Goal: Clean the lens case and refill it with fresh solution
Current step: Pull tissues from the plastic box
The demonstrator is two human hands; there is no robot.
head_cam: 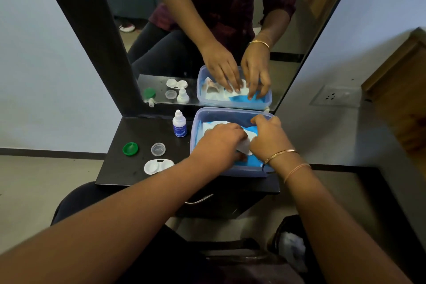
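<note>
While the plastic box (pixel 230 111) sits on the worktop (pixel 119 168), our left hand (pixel 220 142) and right hand (pixel 268 139) fingers pinch the white tissue (pixel 245 144) inside it. We pull one sheet free slowly. Lens case (pixel 159 166) lies open, left of the box.

pale blue wall (pixel 46 53), black-framed mirror (pixel 230 18), black shelf (pixel 129 168)

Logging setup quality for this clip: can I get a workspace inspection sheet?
Surface: black shelf under a mirror.
Job's things: open lens case, green cap, clear cap, upright solution bottle, all left of the tub.
Clutter: plastic tub holding white tissue and blue packets.
Hands: left hand and right hand both in the tub at the tissue; grip unclear.
Cables: nothing seen.
Surroundings: wall socket, floor bin.
</note>
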